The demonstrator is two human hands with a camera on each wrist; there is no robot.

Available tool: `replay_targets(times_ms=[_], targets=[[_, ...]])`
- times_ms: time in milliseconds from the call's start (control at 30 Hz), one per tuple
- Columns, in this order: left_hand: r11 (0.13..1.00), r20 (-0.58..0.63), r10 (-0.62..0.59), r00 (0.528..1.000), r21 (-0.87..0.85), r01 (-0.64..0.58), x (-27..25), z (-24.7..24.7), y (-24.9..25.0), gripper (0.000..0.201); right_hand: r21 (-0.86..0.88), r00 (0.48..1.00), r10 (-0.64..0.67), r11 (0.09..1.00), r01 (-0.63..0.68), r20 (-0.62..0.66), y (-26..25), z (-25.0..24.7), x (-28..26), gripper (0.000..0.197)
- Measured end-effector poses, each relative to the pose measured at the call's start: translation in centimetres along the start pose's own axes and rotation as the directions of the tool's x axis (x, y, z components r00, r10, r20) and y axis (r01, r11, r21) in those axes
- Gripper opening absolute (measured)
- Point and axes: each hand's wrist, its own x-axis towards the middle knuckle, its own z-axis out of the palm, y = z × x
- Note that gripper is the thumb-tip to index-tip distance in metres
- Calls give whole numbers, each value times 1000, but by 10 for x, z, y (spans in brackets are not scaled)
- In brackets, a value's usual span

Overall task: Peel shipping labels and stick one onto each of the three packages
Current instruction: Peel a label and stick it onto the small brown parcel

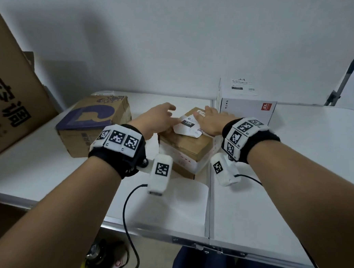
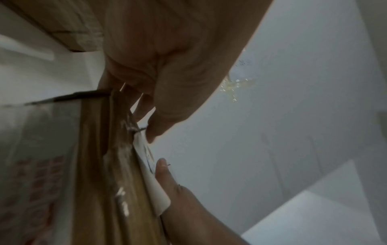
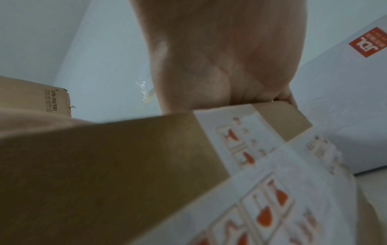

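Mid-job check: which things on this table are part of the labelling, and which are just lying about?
Job:
middle brown box
label being pressed on it
white box, labelled on top
purple-printed box
left hand
right hand

Lying about:
big carton at left
white sheet near the table edge

Brown box (image 1: 188, 146) with red-printed white tape, white label (image 1: 187, 127).

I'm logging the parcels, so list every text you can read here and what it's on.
"15H": shipping label on the middle brown box.
"15H": label atop the white box.
"JDL": red logo on the white box.
"KFR-35G/S1A1": big carton.
Fine print on both labels: too small.
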Motion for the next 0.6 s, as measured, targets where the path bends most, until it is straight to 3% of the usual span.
replay_targets(times_ms=[67,133,233,333,467,600], targets=[[993,32,47,998,111,-50,-9,3,7,75,-1,999,35,999,-36,-36,2,0,-2,72],[971,140,56,988,222,-87,-16,7,13,89,-3,997,55,998,-55,-59,2,1,-5,72],[937,277,-16,961,339,-83,-20,12,17,105,-4,995,91,996,-91,-52,-1,2,-6,77],[922,327,-52,944,378,-81,-19,16,20,120,0,995,97,995,-97,-33,-1,1,-7,77],[891,309,-38,950,442,-107,-17,19,21,119,21,996,83,996,-83,-24,2,0,-6,76],[909,334,-18,942,399,-124,-14,13,18,115,27,997,70,997,-69,-41,8,1,-5,77]])
